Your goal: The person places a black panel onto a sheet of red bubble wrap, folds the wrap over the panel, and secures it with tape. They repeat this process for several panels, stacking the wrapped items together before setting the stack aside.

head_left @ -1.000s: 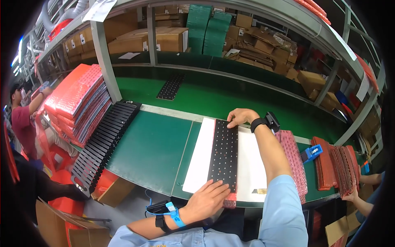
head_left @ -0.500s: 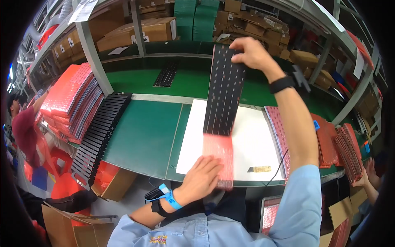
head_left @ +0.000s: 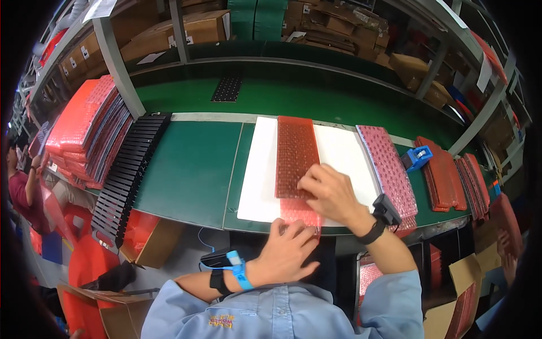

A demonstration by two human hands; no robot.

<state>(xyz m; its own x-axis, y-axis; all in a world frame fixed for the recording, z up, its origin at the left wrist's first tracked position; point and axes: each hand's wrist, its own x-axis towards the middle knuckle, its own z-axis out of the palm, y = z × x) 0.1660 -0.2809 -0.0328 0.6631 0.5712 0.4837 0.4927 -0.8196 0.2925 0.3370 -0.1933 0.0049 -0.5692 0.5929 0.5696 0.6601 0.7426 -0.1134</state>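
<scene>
A flat black panel with rows of small marks shows through the red bubble-wrap bag [head_left: 297, 150] that covers it. It lies lengthwise on a white board [head_left: 259, 169]. At its near end a lighter pink flap of the bag [head_left: 298, 212] stretches toward me. My right hand [head_left: 330, 195] is at the near right corner of the wrapped panel, its fingers bent and closed on the bag. Just below, my left hand [head_left: 287, 251] has its fingers spread, the tips at the near edge of the flap.
Left stand a stack of red bubble-wrapped packs [head_left: 84, 124] and a black slotted rack [head_left: 132, 175]. Right of the board are a pink bubble-wrap stack [head_left: 389, 169], a blue tape dispenser [head_left: 416, 158] and red wrapped packs [head_left: 443, 175]. Another black panel [head_left: 227, 90] lies on the far green surface.
The black panel, held upright by my right hand before, now lies flat under red bubble wrap. My right hand has come down toward me to its near end; my left hand has lifted its fingers apart.
</scene>
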